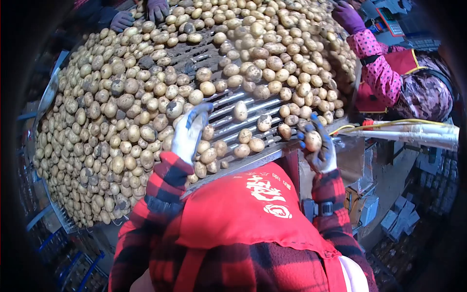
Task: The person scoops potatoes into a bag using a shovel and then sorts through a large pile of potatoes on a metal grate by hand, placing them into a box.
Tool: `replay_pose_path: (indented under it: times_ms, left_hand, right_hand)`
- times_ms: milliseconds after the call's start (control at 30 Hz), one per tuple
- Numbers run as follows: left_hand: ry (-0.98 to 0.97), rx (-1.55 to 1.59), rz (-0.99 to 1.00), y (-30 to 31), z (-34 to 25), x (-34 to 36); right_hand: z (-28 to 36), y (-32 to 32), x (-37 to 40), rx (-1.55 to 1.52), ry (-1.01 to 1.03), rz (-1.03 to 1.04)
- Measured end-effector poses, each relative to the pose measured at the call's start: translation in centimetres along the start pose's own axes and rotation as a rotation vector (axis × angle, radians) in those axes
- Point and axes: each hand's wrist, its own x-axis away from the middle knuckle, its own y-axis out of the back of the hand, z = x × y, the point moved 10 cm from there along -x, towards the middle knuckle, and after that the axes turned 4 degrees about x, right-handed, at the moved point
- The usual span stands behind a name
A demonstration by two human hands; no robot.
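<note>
My left hand (188,134), in a white glove with blue fingertips, is at the edge of the potato heap (116,131). Its fingers reach out over the slatted metal grate (228,106), and no potato shows in them. In my right hand (325,156), gloved in grey and blue, a pale potato (313,141) with brown marks is held by the fingers. Between my hands several loose potatoes lie on the slats, among them an oval one (240,111) and a dark-patched one (264,122).
At the right, a co-worker's purple glove (348,17) and pink dotted sleeve (374,68) are beside the heap. Another person's gloved hand (122,21) touches the far side. A white pipe (408,134) with a yellow cord runs right. Boxes (400,214) stand below.
</note>
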Motion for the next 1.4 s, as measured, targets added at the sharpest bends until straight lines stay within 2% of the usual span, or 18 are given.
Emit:
replay_pose_path:
  times_ms: [67,200,267,333,400,467,567,600,733,767,833,900,933,967,1100,1267,1333,1400]
  left_hand:
    - [-0.065,-0.165,0.021,0.2,0.7,1.4]
    - [-0.105,-0.328,0.023,-0.1,1.0,2.6]
    - [-0.122,-0.41,0.069,-0.6,0.8,2.9]
    - [-0.073,-0.466,0.092,-0.8,0.6,2.9]
    - [-0.071,-0.46,0.108,0.0,1.5,2.9]
    - [-0.036,-0.456,0.098,0.0,1.9,3.0]
    - [-0.23,-0.638,0.115,-0.7,1.2,3.1]
    - [-0.226,-0.639,0.113,-0.6,1.5,3.2]
    - [-0.173,-0.583,0.091,-0.6,1.4,3.2]
    - [-0.202,-0.607,0.111,-0.6,2.0,3.0]
    - [-0.173,-0.598,0.114,0.1,2.6,3.2]
    - [-0.131,-0.513,0.169,-0.1,1.4,4.2]
    - [-0.088,-0.465,0.181,0.3,1.3,4.9]
    - [-0.247,-0.573,0.107,1.1,0.1,5.8]
    - [-0.616,-0.686,-0.271,7.0,-5.7,10.8]
    - [-0.53,-1.18,-0.809,15.0,-7.3,15.2]
    - [-0.547,-1.364,-0.772,15.0,-6.2,14.2]
    - [-0.419,-1.429,-0.751,13.6,-4.1,12.4]
  right_hand:
    - [2.6,5.9,3.4,0.128,0.075,-0.259]
    - [4.7,17.2,8.4,0.033,0.133,-0.465]
    - [4.6,22.4,8.5,0.467,0.146,-0.733]
    - [8.1,15.7,9.0,1.832,0.52,-0.858]
    - [7.5,6.1,6.5,1.667,0.763,-0.639]
    - [4.0,-3.6,2.6,1.506,0.69,-0.371]
    - [-3.6,-14.6,-1.9,1.654,0.91,0.119]
    - [-6.2,-16.3,-3.8,1.753,0.787,0.198]
    - [-14.0,-18.5,-9.0,2.023,0.911,0.377]
    - [-14.4,-18.1,-9.7,1.962,0.72,0.397]
    - [-13.2,-17.8,-8.7,1.967,0.946,0.407]
    - [-10.2,-16.3,-8.9,2.03,0.78,0.321]
    - [-7.8,-15.8,-7.0,1.973,0.952,0.164]
    - [-8.2,-13.5,-7.5,2.107,0.909,0.144]
    - [-7.3,-16.0,-4.1,2.023,0.977,0.215]
    - [-10.0,-25.3,-5.3,1.942,1.215,0.437]
    - [-11.8,-28.7,-7.5,1.9,1.291,0.44]
    - [-15.5,-29.5,-10.6,1.963,1.239,0.492]
